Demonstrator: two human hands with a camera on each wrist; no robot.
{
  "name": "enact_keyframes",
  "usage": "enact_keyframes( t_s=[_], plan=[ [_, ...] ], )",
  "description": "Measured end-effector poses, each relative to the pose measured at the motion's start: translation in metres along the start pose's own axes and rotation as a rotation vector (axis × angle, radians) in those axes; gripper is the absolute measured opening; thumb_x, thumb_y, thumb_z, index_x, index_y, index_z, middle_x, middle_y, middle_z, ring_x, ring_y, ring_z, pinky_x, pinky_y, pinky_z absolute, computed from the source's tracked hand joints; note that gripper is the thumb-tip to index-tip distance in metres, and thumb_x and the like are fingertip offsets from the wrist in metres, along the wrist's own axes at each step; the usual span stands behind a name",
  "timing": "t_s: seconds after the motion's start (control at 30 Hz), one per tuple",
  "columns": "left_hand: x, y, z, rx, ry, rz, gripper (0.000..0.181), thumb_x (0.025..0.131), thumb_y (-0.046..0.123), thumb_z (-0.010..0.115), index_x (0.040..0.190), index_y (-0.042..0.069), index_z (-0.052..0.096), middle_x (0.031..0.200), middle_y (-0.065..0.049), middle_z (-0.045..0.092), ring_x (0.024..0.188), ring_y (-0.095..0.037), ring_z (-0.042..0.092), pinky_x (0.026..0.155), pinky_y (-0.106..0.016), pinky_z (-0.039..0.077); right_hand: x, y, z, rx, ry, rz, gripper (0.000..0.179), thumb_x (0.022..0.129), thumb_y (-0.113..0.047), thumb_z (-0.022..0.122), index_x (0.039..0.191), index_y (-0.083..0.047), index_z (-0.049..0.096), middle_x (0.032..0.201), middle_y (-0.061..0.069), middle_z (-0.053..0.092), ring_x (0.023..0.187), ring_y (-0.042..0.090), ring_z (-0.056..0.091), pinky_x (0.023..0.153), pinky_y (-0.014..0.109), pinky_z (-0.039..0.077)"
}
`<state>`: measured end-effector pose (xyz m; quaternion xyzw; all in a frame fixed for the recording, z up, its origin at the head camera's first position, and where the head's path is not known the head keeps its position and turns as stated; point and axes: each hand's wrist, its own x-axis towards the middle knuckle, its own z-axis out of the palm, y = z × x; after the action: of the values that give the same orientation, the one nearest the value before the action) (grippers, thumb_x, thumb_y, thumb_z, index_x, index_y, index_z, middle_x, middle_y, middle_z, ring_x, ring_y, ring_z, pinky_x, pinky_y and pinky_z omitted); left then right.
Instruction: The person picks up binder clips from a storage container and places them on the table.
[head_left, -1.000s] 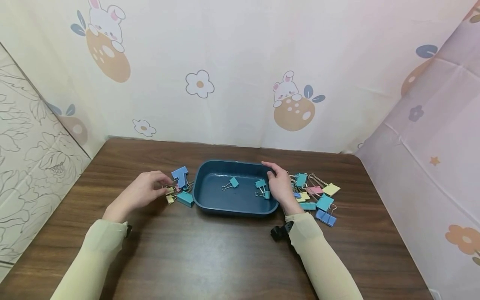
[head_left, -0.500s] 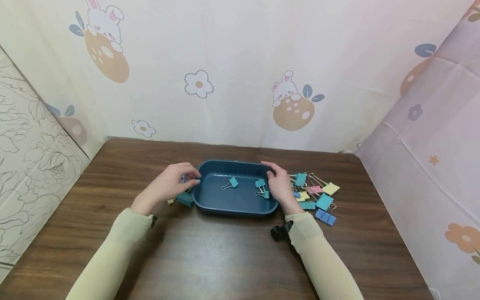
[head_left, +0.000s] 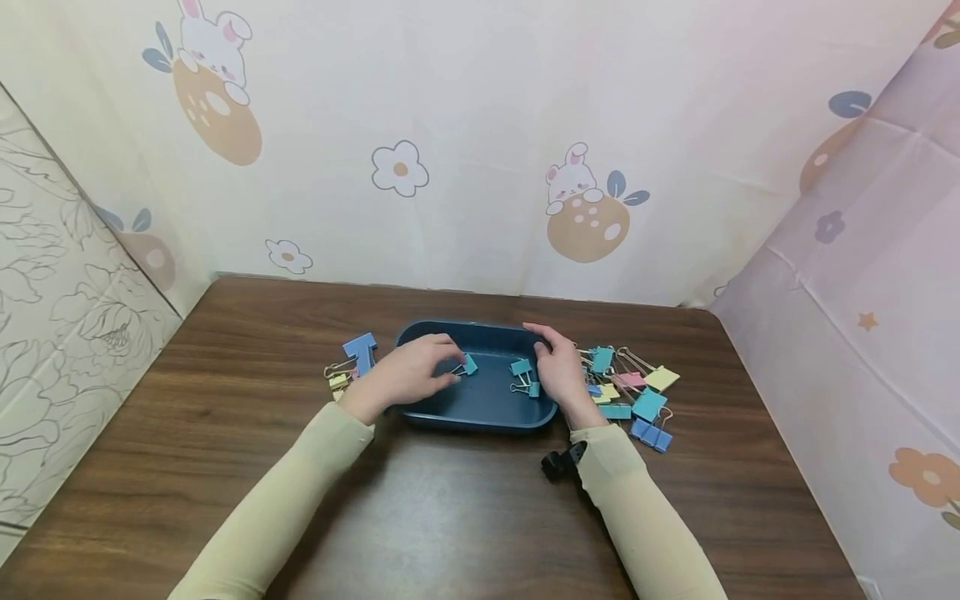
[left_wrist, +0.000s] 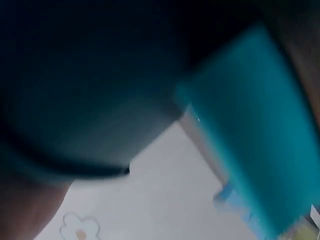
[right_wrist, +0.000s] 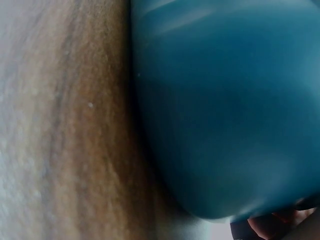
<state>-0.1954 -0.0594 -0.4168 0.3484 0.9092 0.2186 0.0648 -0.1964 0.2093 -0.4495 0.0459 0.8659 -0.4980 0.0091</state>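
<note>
In the head view, a dark blue tray [head_left: 487,418] stands mid-table with several small teal binder clips [head_left: 521,367] in it. My left hand [head_left: 408,371] reaches over the tray's left side. Its thumb and fingertips are apart, around the wire handles of one teal binder clip [head_left: 470,364]. My right hand [head_left: 561,375] grips the tray's right end, thumb inside the rim. The right wrist view is filled by the tray's outer wall [right_wrist: 225,115]. A large teal binder clip [left_wrist: 255,130] looms close in the left wrist view, where the left fingers are hidden.
Left of the tray lie blue binder clips [head_left: 362,350] and a yellow binder clip [head_left: 339,382], partly behind the left forearm. Right of it is a pile with teal, blue, yellow and pink clips [head_left: 628,380]. The brown table [head_left: 450,517] meets a patterned curtain [head_left: 480,225] behind.
My left hand has moved right from the left-hand clip pile, across the tray's left rim, to the teal clip inside. The right hand and tray have stayed put.
</note>
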Motion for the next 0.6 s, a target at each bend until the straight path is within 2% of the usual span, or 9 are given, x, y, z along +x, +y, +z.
enact_keyframes(
  t_s=[0.2,0.33,0.47,0.6],
  plan=[
    [0.010,0.000,0.018,0.055,-0.057,-0.015,0.039,0.097,0.030,0.066,0.134,0.017,0.063,0.143,-0.004,0.051,0.130,-0.022,0.046,0.107,-0.039,0.041,0.000,-0.001,0.001,-0.001,-0.007,0.005,0.039,0.106,-0.012,0.043,0.138,-0.026,0.059,0.144,0.007,0.052,0.051,0.022,0.041,0.058,0.036,0.040],
    [0.015,0.001,0.023,0.104,-0.099,-0.019,0.044,0.097,0.032,0.065,0.139,0.018,0.059,0.152,-0.005,0.043,0.134,-0.024,0.042,0.107,-0.040,0.040,-0.001,-0.001,0.000,-0.001,-0.003,0.007,0.038,0.106,-0.012,0.043,0.138,-0.026,0.059,0.143,0.006,0.053,0.049,0.021,0.040,0.053,0.033,0.039],
    [0.016,0.002,0.024,0.132,-0.119,-0.017,0.042,0.097,0.030,0.066,0.137,0.018,0.061,0.146,-0.006,0.049,0.127,-0.024,0.047,0.104,-0.040,0.043,-0.002,-0.002,0.000,-0.003,0.003,0.007,0.038,0.106,-0.012,0.043,0.137,-0.027,0.060,0.140,0.006,0.054,0.047,0.020,0.040,0.048,0.030,0.037],
    [0.016,0.002,0.024,0.151,-0.100,-0.013,0.041,0.095,0.027,0.070,0.135,0.019,0.063,0.131,-0.006,0.056,0.113,-0.020,0.053,0.096,-0.037,0.049,-0.002,-0.004,0.000,-0.002,0.003,0.008,0.038,0.106,-0.012,0.043,0.137,-0.027,0.060,0.140,0.007,0.054,0.047,0.021,0.040,0.048,0.030,0.037]
  ],
)
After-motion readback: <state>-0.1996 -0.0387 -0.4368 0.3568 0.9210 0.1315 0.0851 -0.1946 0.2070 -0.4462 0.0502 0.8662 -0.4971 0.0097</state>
